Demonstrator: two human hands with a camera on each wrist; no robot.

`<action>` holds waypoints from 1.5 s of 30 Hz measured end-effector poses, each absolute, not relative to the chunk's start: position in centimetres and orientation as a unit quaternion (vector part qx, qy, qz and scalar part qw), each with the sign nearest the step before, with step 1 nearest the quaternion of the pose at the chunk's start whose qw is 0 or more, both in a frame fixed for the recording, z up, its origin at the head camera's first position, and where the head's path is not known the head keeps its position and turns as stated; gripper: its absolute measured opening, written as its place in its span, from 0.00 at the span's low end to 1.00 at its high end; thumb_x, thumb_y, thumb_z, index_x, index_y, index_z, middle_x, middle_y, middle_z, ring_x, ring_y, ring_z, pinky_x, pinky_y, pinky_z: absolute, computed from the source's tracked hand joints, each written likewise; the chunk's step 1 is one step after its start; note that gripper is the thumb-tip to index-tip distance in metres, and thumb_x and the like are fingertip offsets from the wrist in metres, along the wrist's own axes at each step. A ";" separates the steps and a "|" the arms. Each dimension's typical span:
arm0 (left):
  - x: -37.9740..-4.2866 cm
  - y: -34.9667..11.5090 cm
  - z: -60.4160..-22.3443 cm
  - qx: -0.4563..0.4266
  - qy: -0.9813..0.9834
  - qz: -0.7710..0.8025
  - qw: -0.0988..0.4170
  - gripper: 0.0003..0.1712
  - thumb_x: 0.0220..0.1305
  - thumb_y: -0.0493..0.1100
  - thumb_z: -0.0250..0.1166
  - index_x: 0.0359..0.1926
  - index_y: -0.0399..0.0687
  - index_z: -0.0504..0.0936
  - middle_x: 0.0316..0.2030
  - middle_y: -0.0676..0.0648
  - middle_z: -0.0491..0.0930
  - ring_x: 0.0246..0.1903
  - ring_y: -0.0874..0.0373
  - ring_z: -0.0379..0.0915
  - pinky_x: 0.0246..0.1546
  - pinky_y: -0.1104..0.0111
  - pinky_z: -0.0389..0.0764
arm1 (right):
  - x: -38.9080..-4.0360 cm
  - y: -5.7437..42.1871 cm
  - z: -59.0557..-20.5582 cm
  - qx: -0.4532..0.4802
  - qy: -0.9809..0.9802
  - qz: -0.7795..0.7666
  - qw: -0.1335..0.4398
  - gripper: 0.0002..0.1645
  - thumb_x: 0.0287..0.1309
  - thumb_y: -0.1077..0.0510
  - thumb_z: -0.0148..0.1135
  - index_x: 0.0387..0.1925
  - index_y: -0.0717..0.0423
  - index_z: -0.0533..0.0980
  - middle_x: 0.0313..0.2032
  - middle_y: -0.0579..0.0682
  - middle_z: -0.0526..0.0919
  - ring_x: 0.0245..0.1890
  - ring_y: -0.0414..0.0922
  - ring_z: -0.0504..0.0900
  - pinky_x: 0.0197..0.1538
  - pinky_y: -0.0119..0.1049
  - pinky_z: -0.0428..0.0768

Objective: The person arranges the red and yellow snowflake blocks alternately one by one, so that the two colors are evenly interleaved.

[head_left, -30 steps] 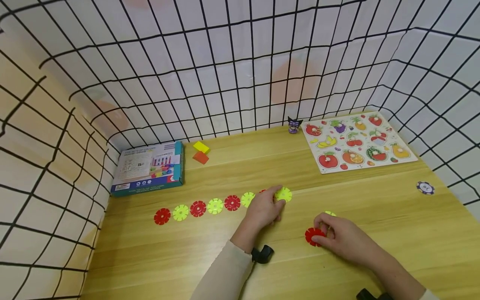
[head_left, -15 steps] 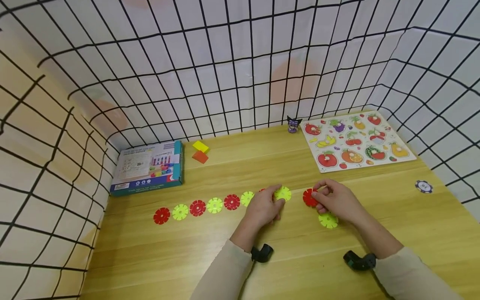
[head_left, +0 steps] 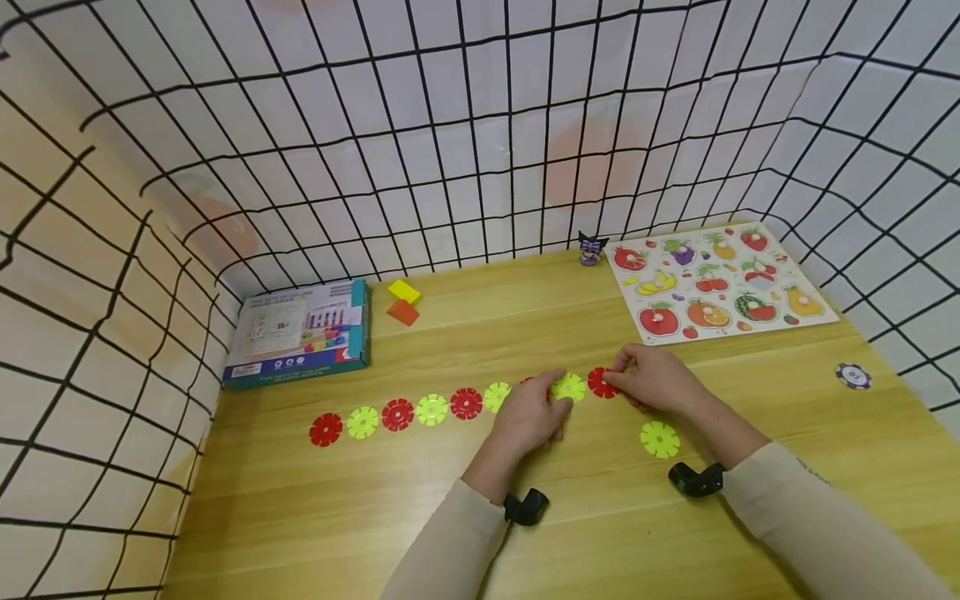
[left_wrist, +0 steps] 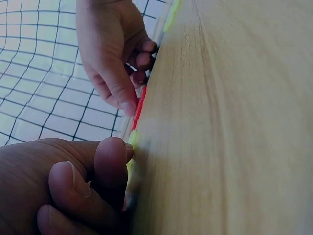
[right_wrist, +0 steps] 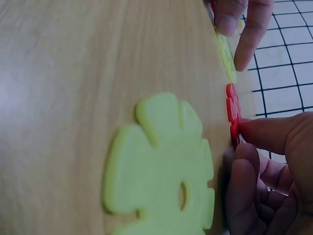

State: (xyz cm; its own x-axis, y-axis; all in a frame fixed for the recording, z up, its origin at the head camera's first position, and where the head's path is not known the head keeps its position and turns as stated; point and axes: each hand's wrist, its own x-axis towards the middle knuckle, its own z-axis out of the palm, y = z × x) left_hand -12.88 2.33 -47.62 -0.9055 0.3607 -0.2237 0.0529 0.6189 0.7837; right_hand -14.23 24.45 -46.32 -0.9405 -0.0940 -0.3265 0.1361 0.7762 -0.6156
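My right hand [head_left: 654,380] pinches a red notched plastic snowflake disc [head_left: 599,382] at its right edge. It lies at the right end of a row of alternating red and yellow discs, close beside a yellow snowflake disc [head_left: 572,387]. The left hand [head_left: 523,418] has thumb and forefinger at opposite edges of that yellow disc, partly covering the red one to its left. The row runs left to a red disc [head_left: 326,429]. Below my right hand lies a loose yellow disc [head_left: 660,439], large in the right wrist view.
A boxed set [head_left: 296,333] lies at the back left, near yellow [head_left: 405,292] and orange pieces [head_left: 403,312]. Toward the back right are a small purple figurine [head_left: 590,248] and a fruit puzzle board [head_left: 720,283]. A poker chip [head_left: 853,376] lies far right. Black wire mesh [head_left: 510,150] encloses the table.
My right hand has carried the red disc away from me and leftward to the end of the row, uncovering the loose yellow disc. The left hand has stayed in place.
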 end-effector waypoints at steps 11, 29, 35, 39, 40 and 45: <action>-12.9 2.3 -47.5 0.114 0.874 0.431 0.192 0.28 0.62 0.47 0.61 0.63 0.62 0.68 0.08 0.51 0.74 0.04 0.57 0.68 0.11 0.64 0.72 | -12.1 25.7 -45.8 -0.012 0.941 -0.313 0.127 0.19 0.57 0.39 0.58 0.37 0.49 0.75 0.20 0.48 0.72 0.18 0.44 0.69 0.23 0.36 0.68; -12.4 3.0 -47.7 0.165 0.870 0.426 0.186 0.28 0.62 0.55 0.59 0.63 0.71 0.65 0.08 0.55 0.73 0.04 0.58 0.67 0.10 0.64 0.70 | -5.1 29.4 -46.4 -0.088 0.943 -0.295 0.125 0.29 0.39 0.39 0.72 0.42 0.46 0.74 0.28 0.46 0.68 0.28 0.41 0.66 0.29 0.31 0.65; -12.5 5.1 -47.9 0.181 0.854 0.444 0.204 0.29 0.62 0.53 0.59 0.64 0.73 0.63 0.11 0.57 0.76 0.05 0.58 0.67 0.09 0.65 0.69 | -5.3 29.4 -46.4 -0.075 0.941 -0.311 0.113 0.28 0.39 0.39 0.72 0.38 0.46 0.69 0.27 0.46 0.68 0.25 0.41 0.66 0.26 0.31 0.65; -12.8 6.3 -48.0 0.153 0.866 0.429 0.208 0.29 0.62 0.52 0.59 0.64 0.72 0.62 0.11 0.57 0.76 0.05 0.57 0.67 0.12 0.66 0.70 | -5.9 29.6 -46.3 -0.058 0.926 -0.355 0.112 0.23 0.48 0.45 0.69 0.41 0.49 0.70 0.25 0.48 0.69 0.21 0.41 0.68 0.23 0.32 0.67; -12.8 6.6 -48.0 0.147 0.868 0.425 0.209 0.29 0.62 0.52 0.58 0.64 0.71 0.62 0.11 0.57 0.76 0.05 0.57 0.68 0.13 0.66 0.71 | -6.1 29.7 -46.3 -0.052 0.921 -0.369 0.115 0.22 0.50 0.46 0.67 0.42 0.50 0.70 0.25 0.49 0.70 0.21 0.41 0.70 0.24 0.32 0.69; -13.0 7.4 -47.8 0.114 0.874 0.418 0.222 0.26 0.64 0.50 0.58 0.62 0.70 0.64 0.10 0.55 0.76 0.05 0.57 0.69 0.13 0.66 0.71 | -7.6 30.2 -46.3 -0.002 0.879 -0.457 0.137 0.22 0.58 0.50 0.62 0.49 0.56 0.67 0.27 0.55 0.75 0.24 0.46 0.80 0.29 0.35 0.80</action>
